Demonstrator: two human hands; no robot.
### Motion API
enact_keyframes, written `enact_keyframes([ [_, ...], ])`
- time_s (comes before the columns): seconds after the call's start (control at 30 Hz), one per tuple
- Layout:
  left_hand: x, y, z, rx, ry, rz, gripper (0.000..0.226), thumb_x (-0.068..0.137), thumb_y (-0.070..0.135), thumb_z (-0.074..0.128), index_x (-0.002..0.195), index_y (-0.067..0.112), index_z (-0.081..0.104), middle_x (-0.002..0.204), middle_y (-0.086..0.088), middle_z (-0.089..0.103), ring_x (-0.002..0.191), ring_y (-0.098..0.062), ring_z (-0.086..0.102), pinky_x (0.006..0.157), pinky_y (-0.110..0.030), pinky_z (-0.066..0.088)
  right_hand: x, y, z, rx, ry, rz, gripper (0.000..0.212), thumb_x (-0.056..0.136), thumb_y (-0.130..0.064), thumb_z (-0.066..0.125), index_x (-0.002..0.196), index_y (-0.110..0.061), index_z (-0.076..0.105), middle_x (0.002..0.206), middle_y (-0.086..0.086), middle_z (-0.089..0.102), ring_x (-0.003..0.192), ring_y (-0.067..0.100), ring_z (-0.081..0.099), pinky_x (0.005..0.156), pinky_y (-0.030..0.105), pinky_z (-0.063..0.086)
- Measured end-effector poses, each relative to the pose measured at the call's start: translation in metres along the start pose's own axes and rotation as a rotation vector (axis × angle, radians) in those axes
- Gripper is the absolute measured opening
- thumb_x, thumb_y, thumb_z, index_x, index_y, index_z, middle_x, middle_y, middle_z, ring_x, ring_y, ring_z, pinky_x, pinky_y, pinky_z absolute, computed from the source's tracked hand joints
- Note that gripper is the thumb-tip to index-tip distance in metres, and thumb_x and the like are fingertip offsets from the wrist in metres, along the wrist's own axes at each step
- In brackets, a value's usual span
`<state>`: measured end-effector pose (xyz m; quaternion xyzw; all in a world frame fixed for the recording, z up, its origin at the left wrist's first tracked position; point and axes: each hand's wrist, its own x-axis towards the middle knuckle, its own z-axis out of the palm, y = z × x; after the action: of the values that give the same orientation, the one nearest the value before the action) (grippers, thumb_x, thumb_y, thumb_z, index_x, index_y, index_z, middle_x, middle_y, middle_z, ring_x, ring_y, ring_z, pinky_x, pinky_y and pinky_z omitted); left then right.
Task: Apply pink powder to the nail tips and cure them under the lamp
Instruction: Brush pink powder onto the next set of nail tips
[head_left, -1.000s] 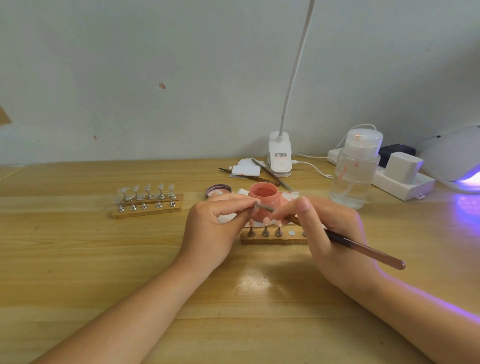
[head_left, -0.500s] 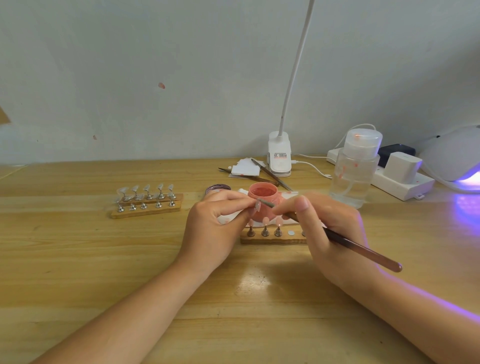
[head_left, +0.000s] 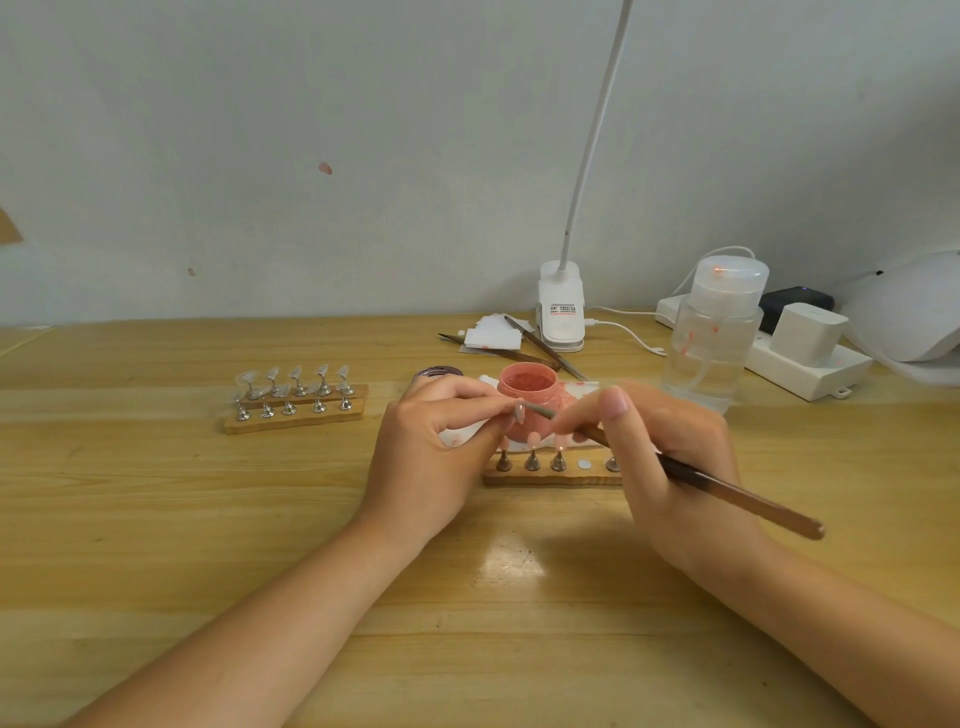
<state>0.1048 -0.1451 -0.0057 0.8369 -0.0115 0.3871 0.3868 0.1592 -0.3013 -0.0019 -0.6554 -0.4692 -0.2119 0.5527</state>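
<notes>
My left hand (head_left: 431, 447) pinches a small nail tip (head_left: 518, 410) between thumb and fingers, just in front of the open jar of pink powder (head_left: 530, 397). A long brown brush (head_left: 727, 491) is gripped in my right hand (head_left: 670, 457), and its tip touches the nail tip. Below both hands lies a wooden holder (head_left: 550, 475) with pink nail tips on metal stands and one bare magnet spot. The white curing lamp (head_left: 914, 317) stands at the far right edge.
A second wooden holder (head_left: 296, 410) with clear nail tips lies to the left. The jar's lid (head_left: 439, 373) sits behind my left hand. A clear pump bottle (head_left: 714, 338), a power strip (head_left: 800, 358), a clip lamp (head_left: 561, 312), white pads and tools (head_left: 524, 345) line the back.
Both hands have risen slightly toward the jar, and the brush tip has shifted along the nail tip. Everything else on the table stays put.
</notes>
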Motion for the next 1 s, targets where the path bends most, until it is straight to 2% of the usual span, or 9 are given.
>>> enact_keyframes([
  [0.1, -0.0001, 0.0001, -0.0003, 0.031, 0.010, 0.026, 0.019, 0.073, 0.000, 0.072, 0.085, 0.014, 0.074, 0.081, 0.007, 0.065, 0.084, -0.003, 0.051, 0.077, -0.001, 0.030, -0.0011, 0.0017, 0.0002, -0.003, -0.033, 0.037, 0.053, 0.095, -0.038, 0.034, 0.074, -0.007, 0.072, 0.074, -0.003, 0.069, 0.072, 0.008, 0.065, 0.064, 0.029, 0.051],
  [0.17, -0.0001, -0.0001, 0.0002, 0.043, 0.016, 0.029, 0.023, 0.073, 0.000, 0.072, 0.086, 0.019, 0.072, 0.081, 0.010, 0.064, 0.084, -0.003, 0.050, 0.078, -0.002, 0.030, -0.0013, 0.0011, -0.0003, 0.008, -0.017, 0.025, 0.060, 0.096, -0.042, 0.031, 0.069, -0.006, 0.071, 0.068, -0.004, 0.067, 0.065, 0.006, 0.062, 0.059, 0.025, 0.049],
  [0.27, -0.0004, -0.0013, 0.0003, 0.050, 0.026, 0.022, 0.022, 0.073, 0.000, 0.072, 0.086, 0.017, 0.073, 0.082, 0.010, 0.064, 0.084, -0.001, 0.049, 0.078, -0.002, 0.030, 0.0003, -0.0002, 0.0001, -0.047, -0.002, -0.011, 0.053, 0.096, -0.036, 0.032, 0.074, -0.008, 0.071, 0.075, -0.012, 0.065, 0.073, 0.003, 0.063, 0.066, 0.019, 0.047],
  [0.37, -0.0005, -0.0015, 0.0001, 0.068, 0.025, 0.033, 0.020, 0.072, 0.001, 0.072, 0.085, 0.016, 0.074, 0.082, 0.008, 0.065, 0.085, -0.001, 0.049, 0.078, -0.003, 0.031, -0.0012, 0.0016, 0.0001, -0.021, -0.035, 0.035, 0.054, 0.095, -0.038, 0.033, 0.073, -0.006, 0.072, 0.073, -0.003, 0.069, 0.071, 0.007, 0.064, 0.064, 0.028, 0.051],
  [0.5, -0.0003, -0.0011, 0.0004, 0.074, 0.027, 0.029, 0.021, 0.073, 0.001, 0.072, 0.085, 0.018, 0.073, 0.082, 0.007, 0.065, 0.084, -0.002, 0.049, 0.079, -0.007, 0.033, -0.0002, -0.0001, 0.0000, -0.033, 0.002, -0.008, 0.056, 0.096, -0.038, 0.031, 0.072, -0.007, 0.071, 0.073, -0.011, 0.065, 0.070, 0.003, 0.062, 0.063, 0.019, 0.048],
  [0.67, -0.0001, 0.0000, 0.0001, 0.066, 0.017, 0.010, 0.018, 0.073, 0.003, 0.072, 0.084, 0.017, 0.074, 0.082, 0.006, 0.066, 0.085, -0.005, 0.050, 0.079, -0.009, 0.033, -0.0015, 0.0012, 0.0001, -0.008, -0.032, 0.046, 0.058, 0.095, -0.041, 0.032, 0.070, -0.007, 0.072, 0.070, -0.005, 0.067, 0.068, 0.006, 0.063, 0.061, 0.026, 0.050],
  [0.8, 0.0000, 0.0000, 0.0002, 0.062, 0.028, 0.012, 0.018, 0.073, 0.002, 0.073, 0.086, 0.014, 0.074, 0.081, 0.005, 0.065, 0.085, -0.006, 0.050, 0.078, -0.008, 0.034, 0.0006, -0.0015, 0.0005, -0.055, 0.007, -0.024, 0.049, 0.096, -0.034, 0.034, 0.075, -0.010, 0.071, 0.076, -0.017, 0.063, 0.073, -0.001, 0.062, 0.066, 0.015, 0.046],
  [0.87, -0.0005, -0.0002, 0.0000, 0.063, 0.024, 0.014, 0.018, 0.072, 0.002, 0.073, 0.086, 0.014, 0.074, 0.081, 0.005, 0.065, 0.085, -0.005, 0.050, 0.078, -0.007, 0.033, -0.0006, 0.0002, 0.0003, -0.063, -0.009, 0.002, 0.045, 0.095, -0.032, 0.038, 0.075, -0.009, 0.072, 0.077, -0.012, 0.066, 0.074, 0.002, 0.063, 0.067, 0.018, 0.048],
  [1.0, -0.0006, -0.0003, 0.0005, 0.064, 0.030, 0.006, 0.018, 0.073, 0.003, 0.073, 0.085, 0.017, 0.074, 0.081, 0.006, 0.065, 0.085, -0.004, 0.050, 0.079, -0.002, 0.029, -0.0012, -0.0005, 0.0004, -0.034, -0.001, -0.006, 0.060, 0.096, -0.041, 0.031, 0.069, -0.006, 0.070, 0.070, -0.008, 0.066, 0.067, 0.005, 0.062, 0.061, 0.023, 0.048],
])
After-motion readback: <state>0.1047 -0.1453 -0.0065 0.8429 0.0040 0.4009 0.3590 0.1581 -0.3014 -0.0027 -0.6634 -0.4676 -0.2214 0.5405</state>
